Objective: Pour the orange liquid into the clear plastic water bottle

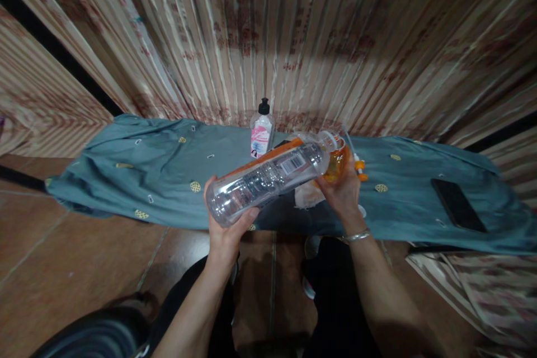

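Note:
A clear plastic bottle [268, 176] with an orange label and a barcode lies slanted across the middle, its uncapped neck pointing up and right. My left hand [226, 229] is closed around its base end. Beside the neck, my right hand [342, 193] wraps round a translucent orange container [337, 162], partly hidden by the fingers. Whether my right hand also touches the clear bottle is hard to tell. Just right of that hand is a small orange-and-white piece [361, 170]. Under the bottle sits a whitish crumpled item [309, 194], partly covered.
Behind the bottle stands a pink-labelled squeeze bottle [262, 131] with a black cap. A black phone [458, 205] lies at the right on the teal patterned cloth [159, 168]. Striped curtains [268, 39] hang behind. Dark bars [62, 50] run along the sides.

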